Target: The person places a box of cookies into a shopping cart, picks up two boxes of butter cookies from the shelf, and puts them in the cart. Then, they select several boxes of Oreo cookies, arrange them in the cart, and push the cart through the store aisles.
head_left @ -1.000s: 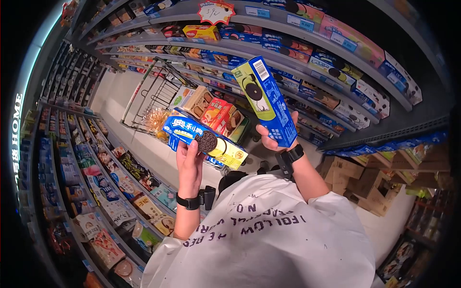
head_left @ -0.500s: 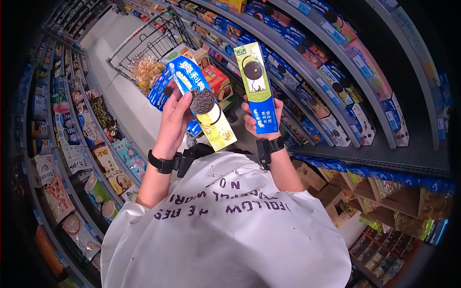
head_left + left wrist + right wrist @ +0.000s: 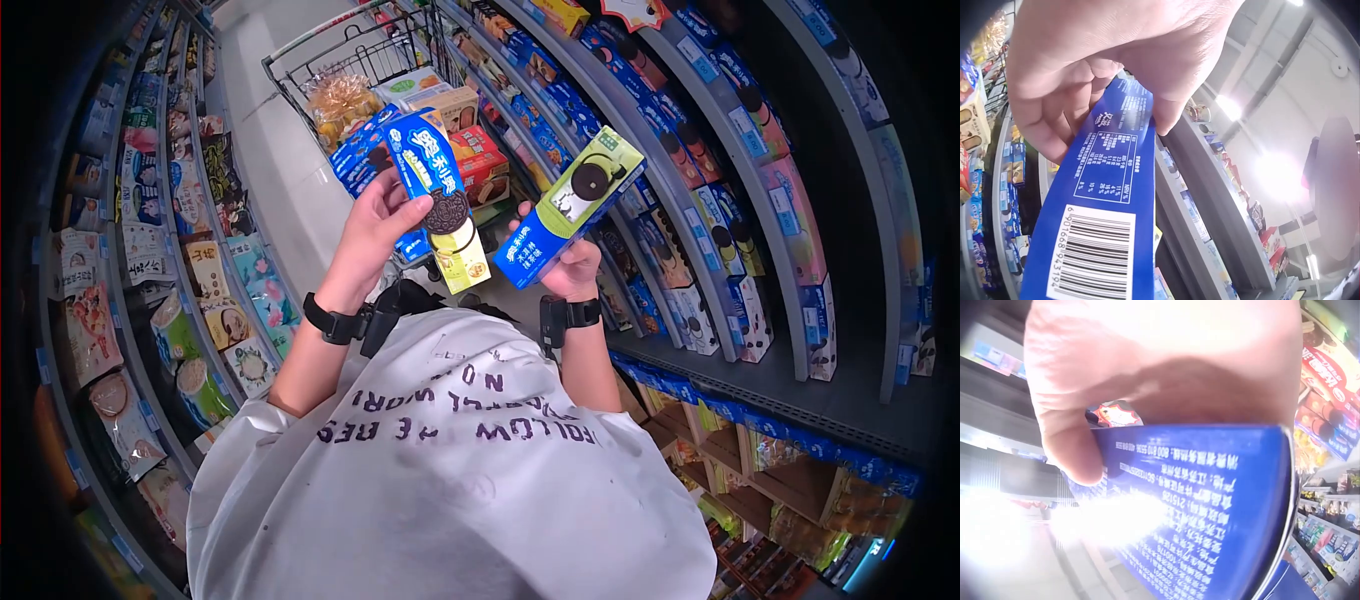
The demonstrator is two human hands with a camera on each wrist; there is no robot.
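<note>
Blue and yellow cardboard makes up the long cookie box (image 3: 440, 200) that the left hand (image 3: 372, 232) holds up in the head view. The thumb sits on the front and the fingers curl round the back, so the picture side faces the person and can be read. The right hand (image 3: 572, 268) holds a blue and green cookie box (image 3: 572, 205) by its low end, with the top tipped out toward the long store shelves (image 3: 700, 170) on the right. The two boxes are held up near each other but do not touch, likely so they can be looked at side by side. Behind them stands a wire shopping cart (image 3: 350, 60) with more snack boxes inside. Black straps go round both wrists.

Next, the left wrist view sees the back of the blue and yellow box (image 3: 1100, 231), with its barcode and small print. The fingers (image 3: 1054, 100) bend over one side and the thumb pinches the other edge.

Last, the right wrist view is very close and blurry. The blue back of the other box (image 3: 1210, 506) fills it, with the thumb (image 3: 1066, 425) pressed on the side and the fingers wrapped over the top.
</note>
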